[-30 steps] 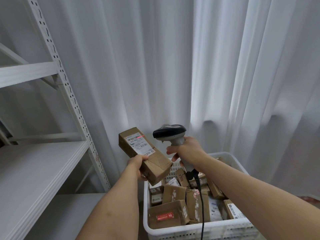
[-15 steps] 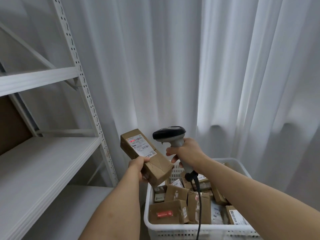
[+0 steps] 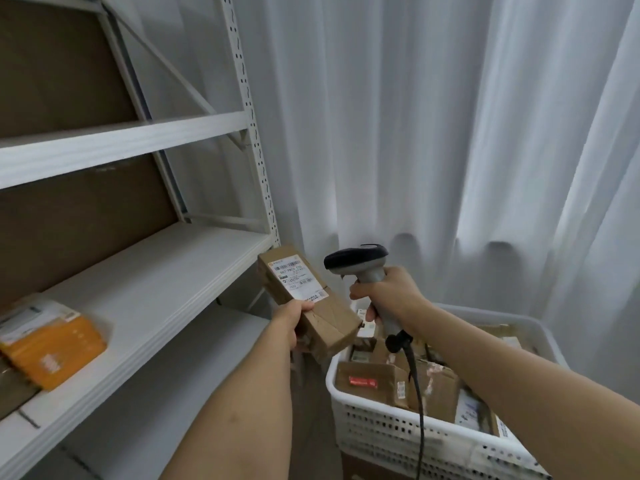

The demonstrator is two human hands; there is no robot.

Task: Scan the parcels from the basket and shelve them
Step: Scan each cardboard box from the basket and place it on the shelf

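A: Above the near-left corner of the basket (image 3: pixel 408 441), what is held?

B: 1 long brown cardboard parcel (image 3: pixel 313 306), tilted with its far end raised toward the shelf unit (image 3: pixel 145 285). A white shipping label (image 3: pixel 298 278) with barcodes and printed text covers its upper face. Clear tape crosses the creased near end.

A: How does the left hand (image 3: pixel 294 322) hold it?

B: The forearm reaches forward from the lower centre. The grip is clenched on the parcel's near end: the thumb lies on the top face by the label's lower edge, and the fingers wrap underneath, mostly hidden.

A: And the right hand (image 3: pixel 391 296)?

B: It grasps the grey handle of a barcode scanner (image 3: pixel 363 268), fingers curled round it. The scanner's dark head sits just right of the parcel's label end, apart from it. A black cable (image 3: pixel 417 393) hangs from the handle's base down across the basket.

A: Where are the remaining parcels?

B: The white perforated plastic basket at lower right holds many brown boxes (image 3: pixel 377 379), packed closely; 1 near the front rim bears a red sticker.

A: What stands at left?

B: A white metal shelf unit with perforated uprights and at least 2 boards in view. On the lower board, at the far left edge of the view, lies an orange packet (image 3: pixel 52 348) with a white label, blurred. White curtains (image 3: pixel 450 133) hang behind the hands and basket.
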